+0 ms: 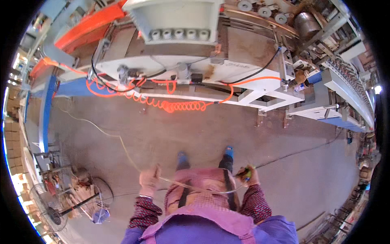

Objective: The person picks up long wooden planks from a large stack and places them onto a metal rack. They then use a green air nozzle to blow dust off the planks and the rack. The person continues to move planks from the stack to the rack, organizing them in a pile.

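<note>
A thin, pale clear hose (203, 190) sags in front of my body between my two hands. My left hand (149, 181) is closed around it at the left, slightly smeared by motion. From there the hose trails away across the floor toward the far left. On the right, my right hand (252, 179) grips a small yellow-green and dark tool (245, 175), where the hose comes up to it. The fingers hide much of this tool, so its exact kind cannot be made out.
Ahead stands a long white machine (158, 85) with an orange coiled air hose (178, 106) hanging along its front. A blue post (48, 114) rises at left. A fan (50, 213) and a pile of wood pieces (81, 199) sit lower left. A dark cable (296, 152) crosses the floor at right.
</note>
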Action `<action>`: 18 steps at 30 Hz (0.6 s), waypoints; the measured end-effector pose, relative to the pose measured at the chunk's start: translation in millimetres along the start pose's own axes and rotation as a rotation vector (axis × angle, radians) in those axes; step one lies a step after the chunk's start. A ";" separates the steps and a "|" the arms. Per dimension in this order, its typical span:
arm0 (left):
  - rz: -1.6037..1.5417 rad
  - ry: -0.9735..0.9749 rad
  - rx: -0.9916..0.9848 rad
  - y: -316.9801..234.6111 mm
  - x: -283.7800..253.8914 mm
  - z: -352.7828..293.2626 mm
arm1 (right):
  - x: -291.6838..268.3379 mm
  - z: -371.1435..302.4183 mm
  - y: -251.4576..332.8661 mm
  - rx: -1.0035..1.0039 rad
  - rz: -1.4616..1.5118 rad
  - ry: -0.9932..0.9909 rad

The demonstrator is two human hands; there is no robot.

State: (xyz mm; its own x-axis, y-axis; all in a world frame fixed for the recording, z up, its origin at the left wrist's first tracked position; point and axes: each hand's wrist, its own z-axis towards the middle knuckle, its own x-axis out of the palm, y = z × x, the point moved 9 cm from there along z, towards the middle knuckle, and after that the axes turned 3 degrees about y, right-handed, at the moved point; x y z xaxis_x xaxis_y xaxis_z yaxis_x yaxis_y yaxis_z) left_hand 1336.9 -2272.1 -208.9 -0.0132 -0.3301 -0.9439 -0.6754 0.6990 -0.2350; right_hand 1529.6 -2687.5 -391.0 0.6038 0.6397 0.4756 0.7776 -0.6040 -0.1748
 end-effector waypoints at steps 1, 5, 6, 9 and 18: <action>0.008 -0.008 0.021 15.6 -2.9 1.7 | -28.3 9.2 -17.6 -0.043 -0.054 -0.037; -0.029 -0.113 0.068 84.3 -47.1 10.7 | -49.2 21.0 -116.5 -0.131 -0.224 -0.159; -0.068 -0.156 0.070 101.6 -60.8 5.5 | -38.0 22.5 -135.5 -0.164 -0.256 -0.140; -0.220 -0.185 -0.064 180.6 -55.6 -23.8 | -7.8 45.1 -165.1 -0.241 -0.248 -0.104; -0.068 -0.413 0.003 244.7 -69.9 -119.9 | 116.6 50.5 -182.0 -0.383 -0.960 -0.038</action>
State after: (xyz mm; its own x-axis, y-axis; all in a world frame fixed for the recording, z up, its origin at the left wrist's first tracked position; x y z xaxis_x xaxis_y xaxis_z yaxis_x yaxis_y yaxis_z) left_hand 1084.1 -2154.0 -172.6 0.3285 -0.0933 -0.9399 -0.6626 0.6863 -0.2998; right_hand 1467.4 -2478.9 -347.3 -0.2308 0.9427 0.2411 0.8306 0.0619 0.5534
